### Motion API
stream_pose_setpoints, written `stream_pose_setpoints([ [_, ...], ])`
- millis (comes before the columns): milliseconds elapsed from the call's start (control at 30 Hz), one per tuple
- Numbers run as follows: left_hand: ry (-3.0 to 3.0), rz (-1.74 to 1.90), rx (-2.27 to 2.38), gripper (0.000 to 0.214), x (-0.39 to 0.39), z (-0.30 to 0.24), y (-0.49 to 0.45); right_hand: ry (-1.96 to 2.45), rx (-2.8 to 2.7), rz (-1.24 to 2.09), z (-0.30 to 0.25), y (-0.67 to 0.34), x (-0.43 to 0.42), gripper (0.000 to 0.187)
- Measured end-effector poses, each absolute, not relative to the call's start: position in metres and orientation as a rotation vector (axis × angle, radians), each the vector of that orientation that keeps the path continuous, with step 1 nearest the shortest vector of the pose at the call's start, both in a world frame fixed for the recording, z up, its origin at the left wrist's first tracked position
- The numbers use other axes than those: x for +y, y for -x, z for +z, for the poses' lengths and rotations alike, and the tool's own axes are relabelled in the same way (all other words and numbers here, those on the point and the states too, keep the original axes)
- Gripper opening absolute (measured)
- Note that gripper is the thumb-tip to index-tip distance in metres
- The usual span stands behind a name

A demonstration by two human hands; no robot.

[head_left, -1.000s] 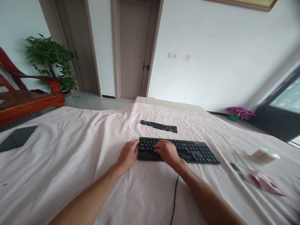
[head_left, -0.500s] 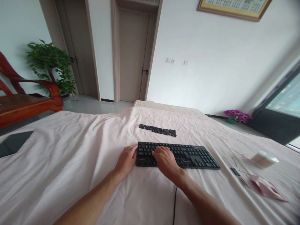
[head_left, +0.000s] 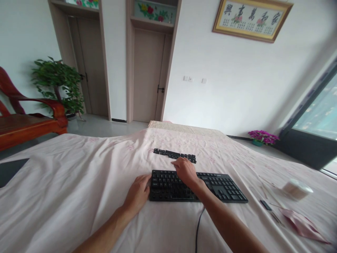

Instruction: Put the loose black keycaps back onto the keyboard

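Note:
A black keyboard (head_left: 223, 188) lies flat on the bed, with some keycaps off in its lower rows. My left hand (head_left: 137, 193) is at its left edge, the fingertips closed against that end. Beyond the keyboard, loose black keycaps (head_left: 160, 151) are laid out in short rows on the sheet. My right hand (head_left: 185, 171) hovers across the keyboard's back edge, close to the near side of these keycaps. One digit sticks out to the left, apart from the others, and I see nothing held. The other fingertips are hidden behind the hand.
A pink sheet (head_left: 116, 168) covers the bed. To the right lie a small dark bar (head_left: 265, 205), thin sticks, a pink cloth (head_left: 302, 223) and a clear round container (head_left: 297, 189). A dark flat panel (head_left: 12, 172) lies at left. The keyboard cable (head_left: 198, 228) runs toward me.
My right hand has lifted off the keyboard's keys and moved forward to the loose keycaps. My left hand stays at the keyboard's left edge. The view has tilted up slightly.

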State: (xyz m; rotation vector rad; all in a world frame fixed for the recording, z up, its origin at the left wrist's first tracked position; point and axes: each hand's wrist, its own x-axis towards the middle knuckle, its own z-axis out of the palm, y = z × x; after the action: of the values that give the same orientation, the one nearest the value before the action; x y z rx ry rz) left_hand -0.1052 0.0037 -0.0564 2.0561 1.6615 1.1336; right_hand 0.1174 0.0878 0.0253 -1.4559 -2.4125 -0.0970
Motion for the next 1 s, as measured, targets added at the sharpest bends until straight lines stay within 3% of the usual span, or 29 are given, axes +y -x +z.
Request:
stream_pose_setpoints([
  [233, -2.019, 1.132, 1.685, 0.055, 0.004, -0.053, 0.104, 1.670, -2.356, -0.353, 0.008, -0.097, 0.153, 0.033],
  [1000, -2.032, 1.100, 1.718, 0.055, 0.004, -0.053, 0.104, 1.631, -2.419, -0.293, -0.004, -0.082, 0.182, 0.023],
])
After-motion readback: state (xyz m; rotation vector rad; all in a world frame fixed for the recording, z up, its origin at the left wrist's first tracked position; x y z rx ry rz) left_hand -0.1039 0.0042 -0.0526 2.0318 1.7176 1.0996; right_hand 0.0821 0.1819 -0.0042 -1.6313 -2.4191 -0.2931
